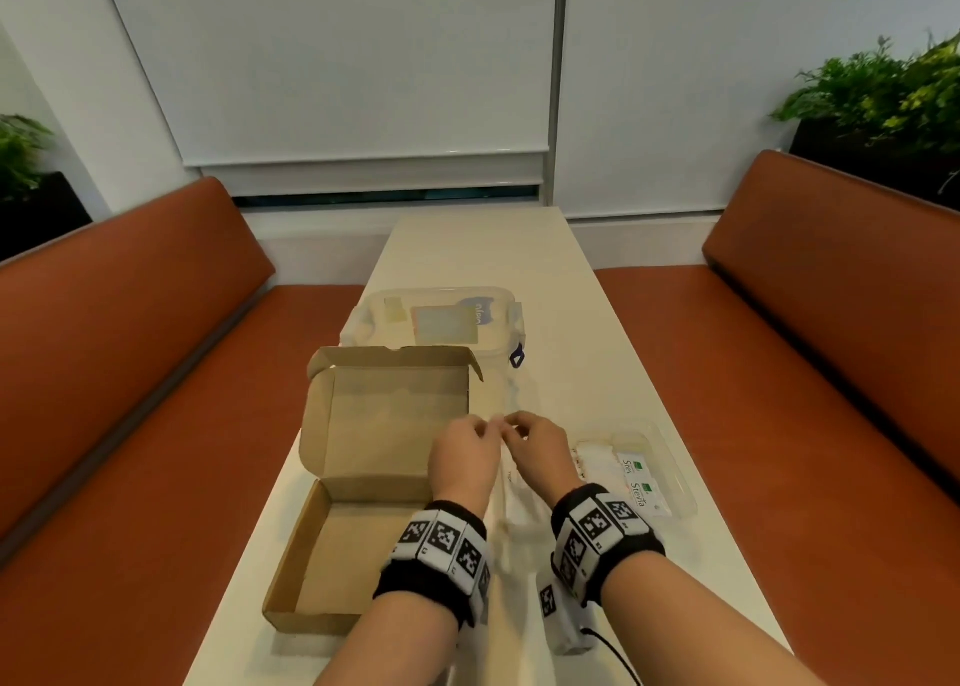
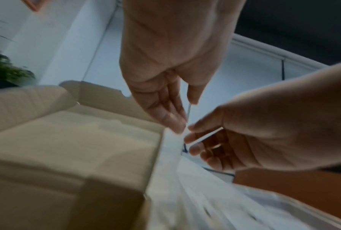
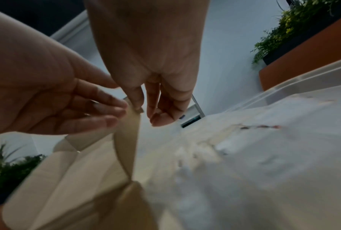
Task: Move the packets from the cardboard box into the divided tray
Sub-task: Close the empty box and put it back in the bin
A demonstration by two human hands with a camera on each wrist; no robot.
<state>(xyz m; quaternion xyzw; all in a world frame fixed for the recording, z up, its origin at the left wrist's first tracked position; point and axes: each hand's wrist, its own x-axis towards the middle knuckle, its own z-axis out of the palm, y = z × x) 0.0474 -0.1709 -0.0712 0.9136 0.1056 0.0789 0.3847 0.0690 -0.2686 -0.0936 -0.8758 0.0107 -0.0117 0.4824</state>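
Note:
The cardboard box (image 1: 358, 550) lies open at the left of the table, lid up, and I see no packets on its floor. Right of it, both hands meet above the table. My left hand (image 1: 487, 428) and right hand (image 1: 521, 427) each pinch the top edge of a clear plastic bag (image 1: 519, 508) that hangs down between them. The left wrist view shows the left hand's thumb and fingers (image 2: 178, 126) on the thin film (image 2: 170, 155). In the right wrist view the right hand (image 3: 144, 112) pinches the same film (image 3: 128, 137). The divided tray (image 1: 681, 482) at the right holds Stevia packets (image 1: 640, 493) and white packets (image 1: 597, 459).
A clear lidded plastic container (image 1: 441, 321) stands behind the box. The narrow cream table (image 1: 519, 259) runs away from me between two orange benches (image 1: 130, 373). Potted plants (image 1: 883, 92) stand behind the benches. A small white device on a black cable (image 1: 563, 618) lies under my right wrist.

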